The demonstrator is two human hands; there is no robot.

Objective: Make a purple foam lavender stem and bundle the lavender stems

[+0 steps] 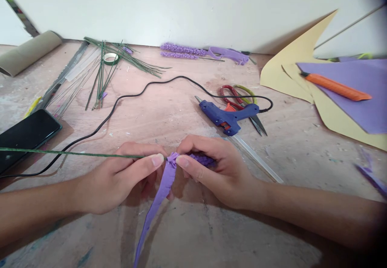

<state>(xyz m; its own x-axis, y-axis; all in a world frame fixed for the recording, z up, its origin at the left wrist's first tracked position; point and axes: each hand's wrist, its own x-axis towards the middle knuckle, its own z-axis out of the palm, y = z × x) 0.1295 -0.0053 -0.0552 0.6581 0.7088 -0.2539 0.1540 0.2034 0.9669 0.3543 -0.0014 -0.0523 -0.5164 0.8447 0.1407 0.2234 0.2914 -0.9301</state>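
My left hand (pixel 127 173) pinches a thin green wrapped stem (pixel 75 153), which runs out to the left past the phone. Around the stem, between both thumbs, winds a fringed purple strip (pixel 165 183); its loose tail hangs down towards the bottom edge. My right hand (pixel 216 167) is closed on the purple flower spike (pixel 204 160), the part of the stem wrapped in curled purple fringe. Its fingers hide much of that spike. The two thumb tips lie close together, with the strip's wound end between them.
A blue glue gun (pixel 225 116) with a clear glue stick lies beyond my right hand, over scissors (pixel 256 118). Its black cord (pixel 145 90) crosses the table. Green wires (pixel 102 74), tape (pixel 111 59), a phone (pixel 33 135), finished purple spikes (pixel 183 51) and an orange cutter (pixel 337 86) lie around.
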